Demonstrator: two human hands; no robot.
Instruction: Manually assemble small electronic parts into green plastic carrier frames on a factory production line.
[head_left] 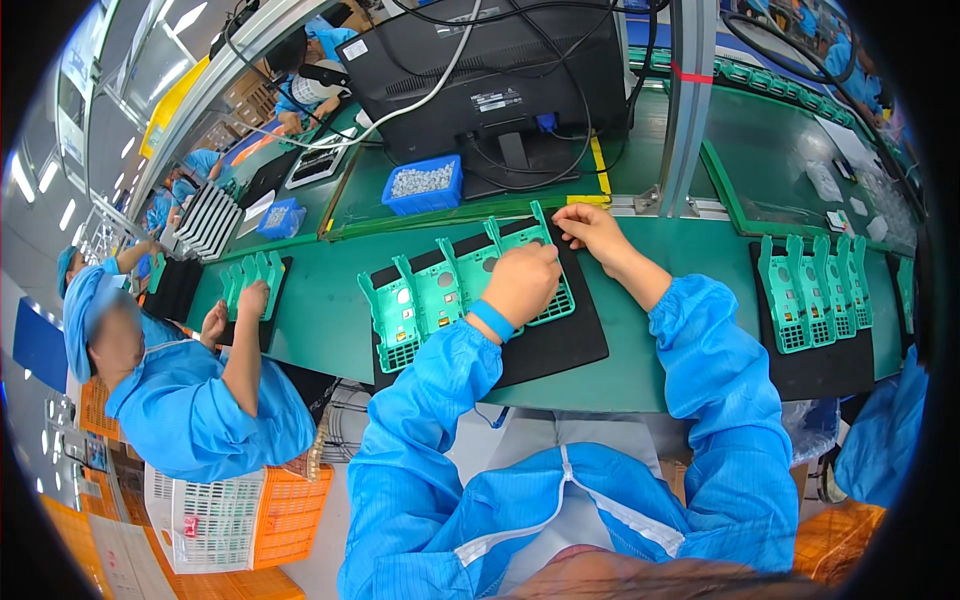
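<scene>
On a black mat lies a row of green plastic housings, each with a grid at its near end and an upright tab at its far end. My left hand, with a blue band at the wrist, is closed over the right-hand housing, and its curled fingers hide part of it. Whatever it pinches, if anything, is hidden. Just right of that housing's tall tab, my right hand has thumb and fingers pressed together. Anything between those fingertips is too small to make out.
Behind the mat stand a blue bin of small pale pieces and a monitor with hanging cables. A metal post rises at right. Another mat with housings lies further right. At left, a co-worker handles similar housings.
</scene>
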